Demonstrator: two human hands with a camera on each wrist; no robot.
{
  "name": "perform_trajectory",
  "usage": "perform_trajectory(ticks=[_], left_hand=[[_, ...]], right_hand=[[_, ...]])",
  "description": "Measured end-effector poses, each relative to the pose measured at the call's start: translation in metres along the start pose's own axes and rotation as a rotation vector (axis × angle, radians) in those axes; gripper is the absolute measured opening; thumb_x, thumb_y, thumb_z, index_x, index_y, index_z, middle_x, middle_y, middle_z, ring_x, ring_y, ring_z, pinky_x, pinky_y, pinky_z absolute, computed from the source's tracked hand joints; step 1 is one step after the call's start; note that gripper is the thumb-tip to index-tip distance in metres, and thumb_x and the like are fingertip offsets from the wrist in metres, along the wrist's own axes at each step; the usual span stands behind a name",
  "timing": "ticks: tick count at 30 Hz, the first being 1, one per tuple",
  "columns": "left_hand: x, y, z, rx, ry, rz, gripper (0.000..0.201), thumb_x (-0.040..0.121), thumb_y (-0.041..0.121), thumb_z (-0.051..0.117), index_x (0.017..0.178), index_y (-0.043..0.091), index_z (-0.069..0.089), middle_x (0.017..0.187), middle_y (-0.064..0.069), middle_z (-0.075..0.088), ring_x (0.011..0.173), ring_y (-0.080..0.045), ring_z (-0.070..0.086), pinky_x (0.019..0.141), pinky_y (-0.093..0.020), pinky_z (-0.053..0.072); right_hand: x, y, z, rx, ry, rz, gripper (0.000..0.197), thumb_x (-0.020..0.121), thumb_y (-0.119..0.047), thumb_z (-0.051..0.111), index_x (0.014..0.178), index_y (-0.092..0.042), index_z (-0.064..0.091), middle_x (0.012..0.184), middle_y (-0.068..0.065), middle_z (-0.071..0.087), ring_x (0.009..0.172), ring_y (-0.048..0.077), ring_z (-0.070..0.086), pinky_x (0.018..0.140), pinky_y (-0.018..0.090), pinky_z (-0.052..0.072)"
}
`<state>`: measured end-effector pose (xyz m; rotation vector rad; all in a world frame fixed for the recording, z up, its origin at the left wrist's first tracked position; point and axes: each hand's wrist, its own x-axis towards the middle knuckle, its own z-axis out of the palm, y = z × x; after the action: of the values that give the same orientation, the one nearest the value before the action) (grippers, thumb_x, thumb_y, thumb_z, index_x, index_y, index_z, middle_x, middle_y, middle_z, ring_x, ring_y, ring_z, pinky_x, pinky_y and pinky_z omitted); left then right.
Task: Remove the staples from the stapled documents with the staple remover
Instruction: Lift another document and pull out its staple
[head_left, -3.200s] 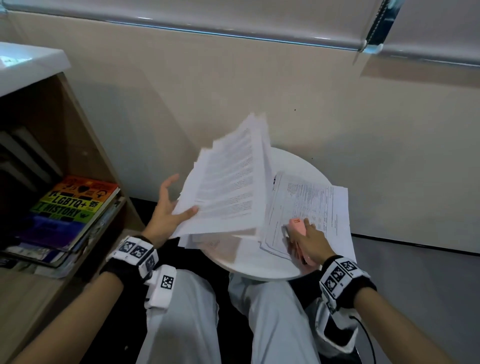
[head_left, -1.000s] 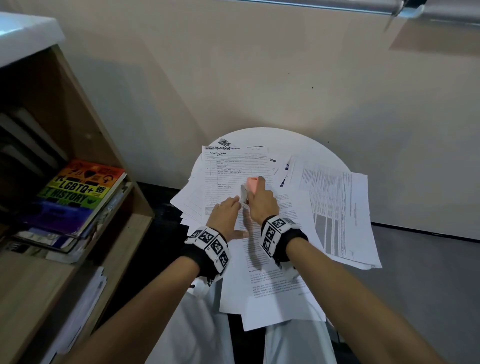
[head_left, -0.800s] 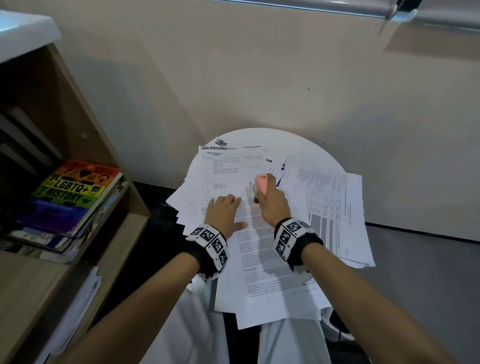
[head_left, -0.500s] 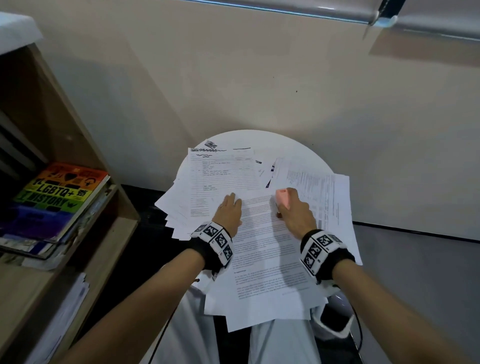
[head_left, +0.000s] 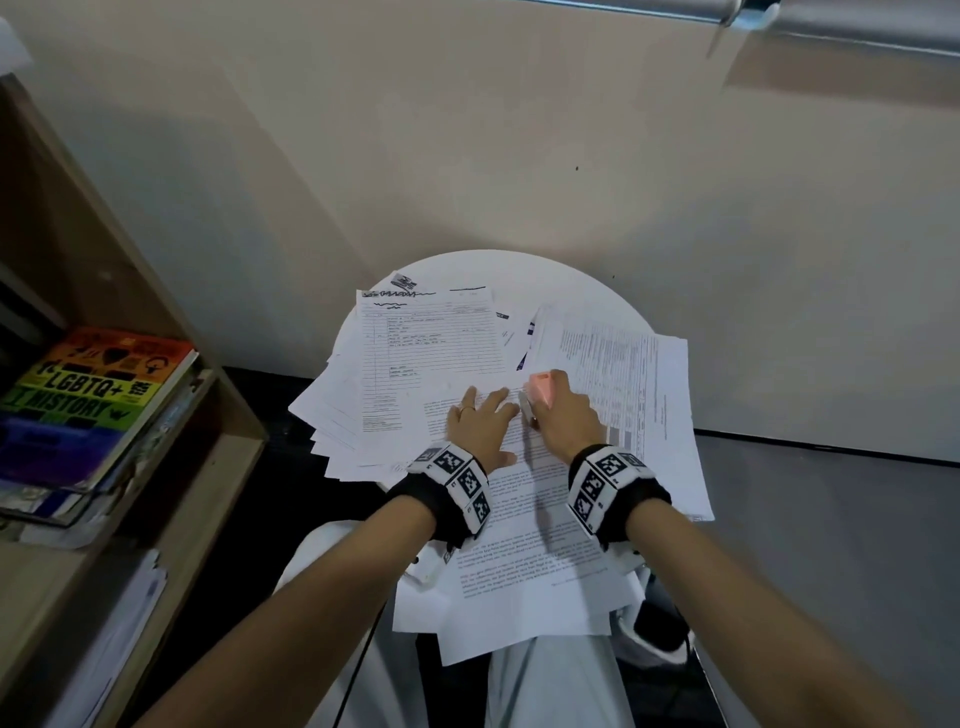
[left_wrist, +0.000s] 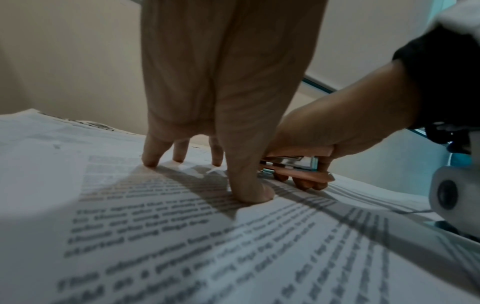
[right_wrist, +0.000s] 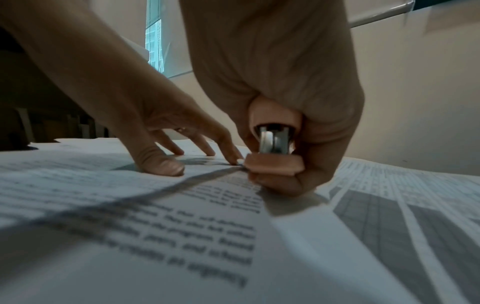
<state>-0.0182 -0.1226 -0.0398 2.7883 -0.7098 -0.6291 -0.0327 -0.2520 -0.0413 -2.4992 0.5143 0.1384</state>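
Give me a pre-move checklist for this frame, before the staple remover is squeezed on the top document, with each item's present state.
1. Staple remover held: ok, the right hand grips it, its nose toward the document's top edge.
2. Top document pinned: ok, the left hand presses straight fingers on the page beside the tool.
3. Fingers clear of the tool's nose: not ok, a left fingertip lies right against it in the right wrist view.
4. Tool on the staple: cannot tell, no staple shows in any view.
5. Document fully supported: not ok, its near end hangs off the round table over the lap.
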Motion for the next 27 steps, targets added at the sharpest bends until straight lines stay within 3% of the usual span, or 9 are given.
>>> perform_trajectory(ticks=[6,11,16,19,22,27], left_hand=[[0.001,0.004,-0.002,0.0,-0.005,-0.004,0.069,0.085,0.026,0.067,0.144,0.02,0.03,0.16,0.006,0.006,0.147,-0.034,-0.001,0.116,-0.055,0.016],[0.002,0.003,-0.004,-0.019,-0.004,0.0,0.073,0.083,0.028,0.069,0.144,0.019,0.03,0.159,0.003,0.011,0.147,-0.035,0.003,0.116,-0.055,0.018],[0.002,0.006,-0.006,-0.002,-0.007,-0.008,0.069,0.083,0.027,0.07,0.141,0.02,0.033,0.158,0.003,0.012,0.146,-0.035,0.004,0.115,-0.056,0.02],[0.003,0.005,-0.004,0.0,-0.011,-0.007,0.073,0.083,0.028,0.069,0.144,0.019,0.03,0.158,0.003,0.012,0.147,-0.035,0.003,0.115,-0.056,0.019],[0.004,0.006,-0.005,-0.008,-0.012,-0.013,0.075,0.083,0.028,0.07,0.145,0.02,0.028,0.158,0.003,0.012,0.146,-0.035,0.003,0.115,-0.056,0.02],[0.003,0.007,-0.005,0.009,-0.021,-0.022,0.073,0.084,0.028,0.069,0.144,0.019,0.029,0.159,0.003,0.009,0.147,-0.035,0.002,0.115,-0.057,0.019]], right_hand=[[-0.007,-0.001,0.006,-0.197,0.058,-0.133,0.053,0.1,-0.029,0.041,0.148,-0.022,0.021,0.114,0.017,0.056,0.093,0.035,0.061,0.068,0.036,0.042],[0.007,-0.014,0.007,-0.064,0.047,0.017,0.046,0.101,-0.028,0.039,0.142,-0.014,0.026,0.117,0.02,0.058,0.102,0.038,0.059,0.071,0.036,0.039],[0.0,-0.004,0.011,-0.081,0.081,-0.127,0.052,0.099,-0.027,0.043,0.146,-0.022,0.023,0.113,0.014,0.055,0.095,0.035,0.059,0.072,0.039,0.044],[0.009,-0.01,0.009,-0.09,0.083,-0.052,0.047,0.1,-0.031,0.039,0.143,-0.016,0.026,0.112,0.019,0.06,0.095,0.036,0.06,0.07,0.037,0.041],[0.014,-0.018,0.005,-0.05,0.074,0.0,0.045,0.1,-0.033,0.037,0.139,-0.01,0.029,0.115,0.021,0.059,0.101,0.038,0.059,0.075,0.04,0.043],[0.008,-0.013,0.007,-0.066,0.095,-0.098,0.048,0.099,-0.024,0.043,0.143,-0.021,0.025,0.115,0.017,0.058,0.097,0.035,0.06,0.075,0.04,0.045]])
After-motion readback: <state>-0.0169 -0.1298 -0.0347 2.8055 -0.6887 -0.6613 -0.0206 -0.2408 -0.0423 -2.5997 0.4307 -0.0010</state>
